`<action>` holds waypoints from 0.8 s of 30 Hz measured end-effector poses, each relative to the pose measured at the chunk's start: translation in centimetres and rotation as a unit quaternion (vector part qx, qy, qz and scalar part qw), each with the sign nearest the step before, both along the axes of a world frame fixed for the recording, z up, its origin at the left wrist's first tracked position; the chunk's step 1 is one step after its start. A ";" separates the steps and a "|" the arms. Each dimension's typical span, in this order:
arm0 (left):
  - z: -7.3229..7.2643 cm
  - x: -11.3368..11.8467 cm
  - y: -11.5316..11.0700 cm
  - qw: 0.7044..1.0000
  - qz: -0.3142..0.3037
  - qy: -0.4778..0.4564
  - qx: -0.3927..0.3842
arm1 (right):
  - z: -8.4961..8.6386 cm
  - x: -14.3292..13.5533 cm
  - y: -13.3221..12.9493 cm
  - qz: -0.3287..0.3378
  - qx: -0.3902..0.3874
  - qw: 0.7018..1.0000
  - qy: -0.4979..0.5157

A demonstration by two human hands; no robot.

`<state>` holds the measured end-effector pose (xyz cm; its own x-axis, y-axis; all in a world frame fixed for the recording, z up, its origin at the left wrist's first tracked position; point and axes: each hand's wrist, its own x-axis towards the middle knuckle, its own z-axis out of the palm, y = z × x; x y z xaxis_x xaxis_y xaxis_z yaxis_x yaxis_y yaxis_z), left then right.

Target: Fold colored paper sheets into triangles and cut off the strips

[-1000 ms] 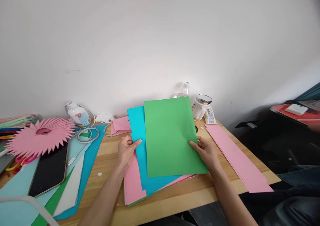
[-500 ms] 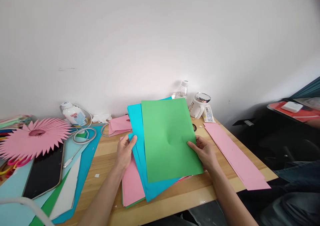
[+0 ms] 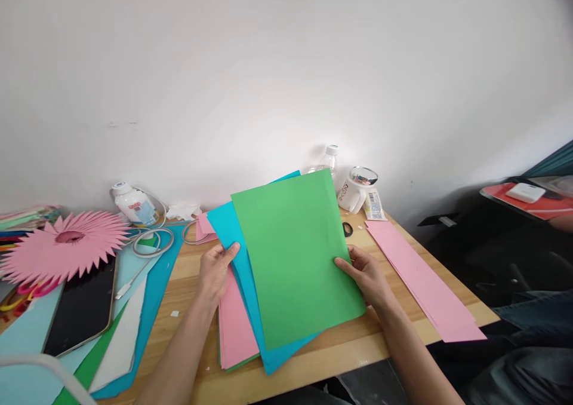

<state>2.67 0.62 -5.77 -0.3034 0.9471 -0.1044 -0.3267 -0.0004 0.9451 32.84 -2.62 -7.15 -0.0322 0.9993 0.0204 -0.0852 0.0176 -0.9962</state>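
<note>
A green sheet (image 3: 295, 255) is held up over the wooden table, tilted, in front of blue paper (image 3: 228, 223). My left hand (image 3: 217, 267) pinches the blue paper at its left edge, thumb in front. On the green sheet's right edge my right hand (image 3: 364, 273) is closed, its thumb on the front and the fingers mostly hidden behind. Under the held papers lies a stack of pink paper (image 3: 235, 327) with a green edge showing below it.
Long pink strips (image 3: 425, 279) lie at the right. A white mug (image 3: 355, 193) and a clear bottle (image 3: 330, 157) stand by the wall. At the left are a pleated pink paper ring (image 3: 94, 232), a phone (image 3: 83, 309), a cable and a white bottle (image 3: 134, 205).
The green sheet and the blue paper have tilted, their upper ends shifting left. My left hand has moved slightly left with the blue paper. More of the black ring near the mug shows.
</note>
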 end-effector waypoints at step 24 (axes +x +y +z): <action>0.5 0.1 -0.1 0.998 -0.025 0.016 0.058 | -0.4 -0.1 0.1 -0.111 -0.004 0.994 -0.021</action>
